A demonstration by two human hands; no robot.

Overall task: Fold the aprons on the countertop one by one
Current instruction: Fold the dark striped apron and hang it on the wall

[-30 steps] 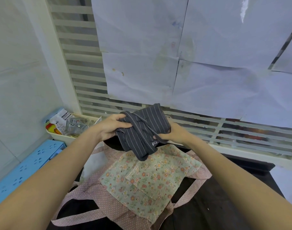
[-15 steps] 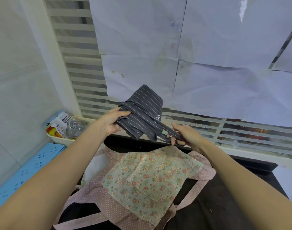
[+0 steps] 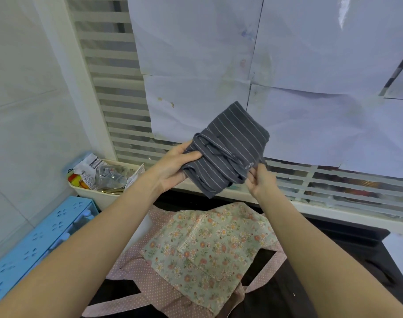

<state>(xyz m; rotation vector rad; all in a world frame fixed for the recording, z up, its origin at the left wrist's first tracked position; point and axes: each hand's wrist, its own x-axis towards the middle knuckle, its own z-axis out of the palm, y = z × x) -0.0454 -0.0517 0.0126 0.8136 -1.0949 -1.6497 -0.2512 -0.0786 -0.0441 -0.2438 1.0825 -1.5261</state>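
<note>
A dark grey pinstriped apron [image 3: 228,148] is bundled small with its strap wound around it, held up in the air in front of the window. My left hand [image 3: 170,168] grips the bundle's left side. My right hand [image 3: 260,180] pinches its lower right corner, near a small metal clasp. Below, a floral apron [image 3: 207,251] with pink dotted trim and straps lies spread flat on the black countertop [image 3: 333,283].
A cream bin [image 3: 104,196] of packets and a clear box sits at the back left by the wall. A light blue plastic rack [image 3: 35,244] stands at the left. Behind runs a slatted window covered with white paper sheets.
The right hand, which had been pulling the strap out to the right, has come back to the bundle's lower right corner. The bundle has risen and shifted right.
</note>
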